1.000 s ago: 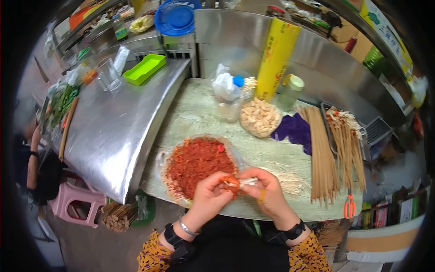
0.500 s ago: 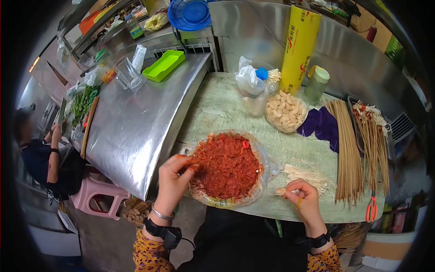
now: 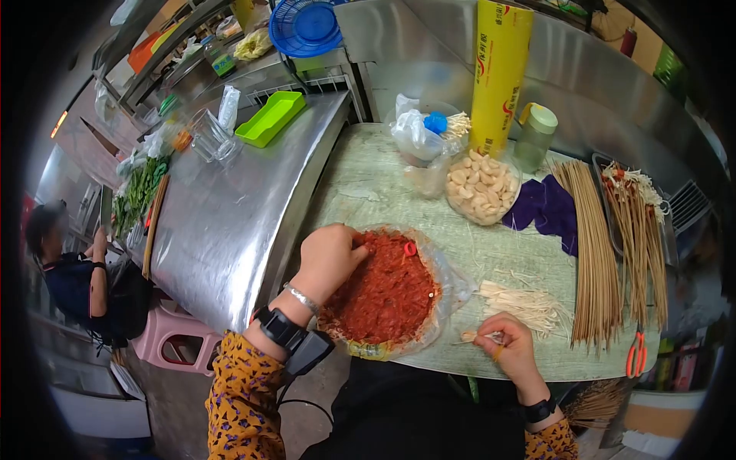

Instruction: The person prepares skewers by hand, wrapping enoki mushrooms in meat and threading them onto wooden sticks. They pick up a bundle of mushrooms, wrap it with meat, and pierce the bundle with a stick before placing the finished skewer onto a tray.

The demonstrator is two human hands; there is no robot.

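The left hand (image 3: 331, 257) has moved farther across the red chili mix (image 3: 387, 285), fingers curled into its left edge. The right hand (image 3: 508, 351) still pinches a small mushroom bundle (image 3: 477, 336) near the table (image 3: 368, 184) edge, beside loose mushrooms (image 3: 521, 303) and skewers (image 3: 594, 253).

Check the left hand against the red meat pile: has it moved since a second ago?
Yes. The left hand has left the right hand at the near edge and gone up onto the far-left part of the red meat pile.
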